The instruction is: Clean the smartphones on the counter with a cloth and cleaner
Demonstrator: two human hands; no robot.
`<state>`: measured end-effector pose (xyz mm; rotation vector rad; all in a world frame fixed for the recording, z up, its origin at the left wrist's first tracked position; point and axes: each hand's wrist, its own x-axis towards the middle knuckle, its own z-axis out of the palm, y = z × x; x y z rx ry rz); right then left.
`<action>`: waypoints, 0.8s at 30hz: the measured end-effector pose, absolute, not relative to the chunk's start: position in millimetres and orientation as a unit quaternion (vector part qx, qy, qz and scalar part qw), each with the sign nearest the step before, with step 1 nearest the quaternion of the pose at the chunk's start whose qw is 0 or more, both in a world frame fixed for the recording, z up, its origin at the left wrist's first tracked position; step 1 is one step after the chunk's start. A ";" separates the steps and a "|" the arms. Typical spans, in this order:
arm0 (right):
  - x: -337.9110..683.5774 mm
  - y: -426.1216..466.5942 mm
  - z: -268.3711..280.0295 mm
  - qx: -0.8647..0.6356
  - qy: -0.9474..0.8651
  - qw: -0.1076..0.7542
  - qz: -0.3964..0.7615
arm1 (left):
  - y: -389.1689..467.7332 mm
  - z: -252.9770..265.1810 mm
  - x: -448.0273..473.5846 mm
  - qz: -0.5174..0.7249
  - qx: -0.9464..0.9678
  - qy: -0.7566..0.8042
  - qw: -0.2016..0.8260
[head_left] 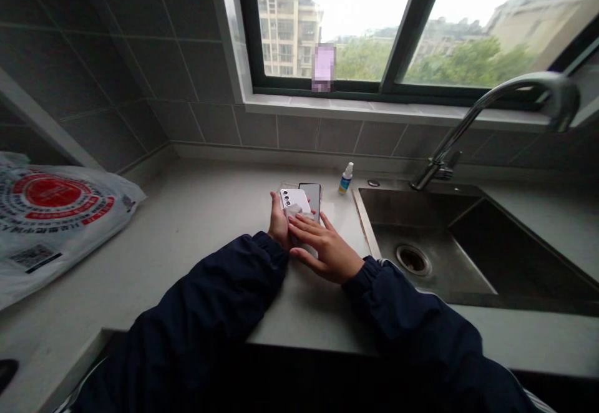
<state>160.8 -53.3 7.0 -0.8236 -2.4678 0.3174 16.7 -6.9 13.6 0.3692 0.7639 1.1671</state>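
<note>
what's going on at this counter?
A person's left hand holds a pale smartphone, camera side up, over the countertop. The right hand lies over it, on a crumpled tissue or cloth against its back. A black-edged, phone-like item shows just behind; a small spray bottle stands beside the sink.

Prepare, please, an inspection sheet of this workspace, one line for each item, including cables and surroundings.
Surface: pale counter, with a metal sink set in at right.
Job's things: a phone with three rear lenses facing up; crumpled white wipe on it; dark-edged flat object just behind; small spray bottle upright near the sink.
Clutter: printed plastic bag at left, contents not visible.
Hands: left hand holds the phone; right hand lies over the wipe, its grip unclear.
Cables: nothing seen.
Surroundings: tiled wall, window, curved faucet.
</note>
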 end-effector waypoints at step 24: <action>161.5 -48.7 0.8 -0.362 -0.887 0.268 0.107 | -20.3 17.2 30.1 0.494 0.166 0.249 0.816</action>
